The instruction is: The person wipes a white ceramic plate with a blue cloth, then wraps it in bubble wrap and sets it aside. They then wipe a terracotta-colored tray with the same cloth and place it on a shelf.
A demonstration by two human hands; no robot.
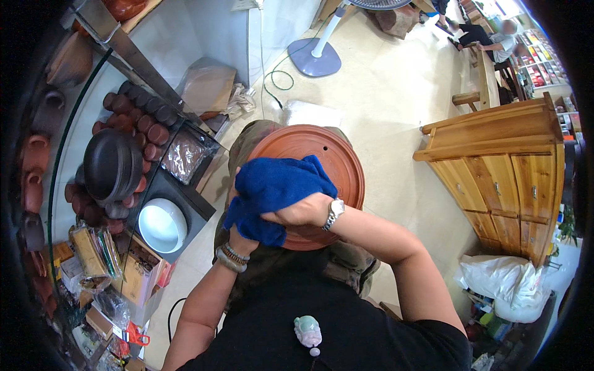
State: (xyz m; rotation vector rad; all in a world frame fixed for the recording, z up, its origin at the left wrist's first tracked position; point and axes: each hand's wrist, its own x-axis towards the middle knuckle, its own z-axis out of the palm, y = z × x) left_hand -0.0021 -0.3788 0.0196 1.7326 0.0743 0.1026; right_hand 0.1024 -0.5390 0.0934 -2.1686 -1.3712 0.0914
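A dark-blue cloth [278, 181] lies bunched across the left side of a round reddish-brown clay tray [347, 162], which rests on my lap. My right hand [301, 211], with a metal watch on its wrist, grips the cloth's lower right part. Beneath the cloth's left side is my left hand [233, 185], holding it from below; the cloth covers most of its fingers. Whether anything is wrapped inside the cloth cannot be seen. A small dark hole shows near the tray's far rim.
On a glass-topped counter at left stand a white bowl [162, 226], a dark lidded pot [111, 164] and many small clay cups [158, 133]. A fan base [315, 58] and a cord are ahead. A wooden cabinet [501, 176] stands at right; people sit far off.
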